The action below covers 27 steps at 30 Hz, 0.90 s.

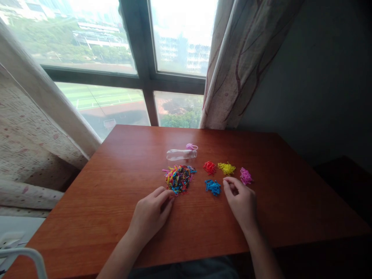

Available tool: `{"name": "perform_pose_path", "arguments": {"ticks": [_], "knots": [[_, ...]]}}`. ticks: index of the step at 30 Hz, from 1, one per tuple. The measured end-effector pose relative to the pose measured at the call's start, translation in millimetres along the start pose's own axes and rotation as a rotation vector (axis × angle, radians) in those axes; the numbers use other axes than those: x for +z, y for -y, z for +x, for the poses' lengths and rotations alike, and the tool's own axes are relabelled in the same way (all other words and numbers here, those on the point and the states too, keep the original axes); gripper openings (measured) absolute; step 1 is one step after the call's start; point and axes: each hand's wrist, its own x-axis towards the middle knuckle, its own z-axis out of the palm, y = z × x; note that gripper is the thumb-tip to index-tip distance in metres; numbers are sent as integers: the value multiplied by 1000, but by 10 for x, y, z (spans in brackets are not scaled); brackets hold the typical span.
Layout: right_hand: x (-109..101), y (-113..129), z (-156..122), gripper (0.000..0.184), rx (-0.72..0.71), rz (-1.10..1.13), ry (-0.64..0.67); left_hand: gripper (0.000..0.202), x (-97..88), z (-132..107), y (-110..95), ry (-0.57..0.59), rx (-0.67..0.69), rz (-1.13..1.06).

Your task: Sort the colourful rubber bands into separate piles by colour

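Note:
A mixed pile of small multicoloured rubber bands (179, 179) lies on the wooden table (116, 186). At its near edge my left hand (154, 211) is closed, thumb and index finger pinched together; whatever may be in the pinch is too small to make out. My right hand (240, 199) is closed too, its fingertips pinched between the blue bands (213, 187) and the pink bands (246, 176), just below the yellow bands (227, 168). Nothing can be clearly seen in that pinch. Left of the yellow heap is a heap of red bands (209, 167).
Behind the mixed pile a clear plastic bottle (180, 154) lies on its side, with a pink cap (191, 147) beside it. A window (145, 77) stands past the table's far edge, between curtains (244, 58). A white curved bar (31, 254) shows at lower left.

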Motion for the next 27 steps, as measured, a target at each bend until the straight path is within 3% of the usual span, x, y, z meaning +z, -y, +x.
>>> {"name": "perform_pose_path", "arguments": {"ticks": [4, 8, 20, 27], "knots": [[202, 267, -345, 23, -102, 163, 152, 17, 27, 45, -73, 25, 3, 32], [332, 360, -509, 18, -203, 182, 235, 17, 64, 127, -206, 63, -7, 96], [322, 366, -506, 16, -199, 174, 266, 22, 78, 291, -343, 137, 25, 346], [304, 381, -496, 15, -190, 186, 291, 21, 74, 290, -350, 93, 52, 220]]}}
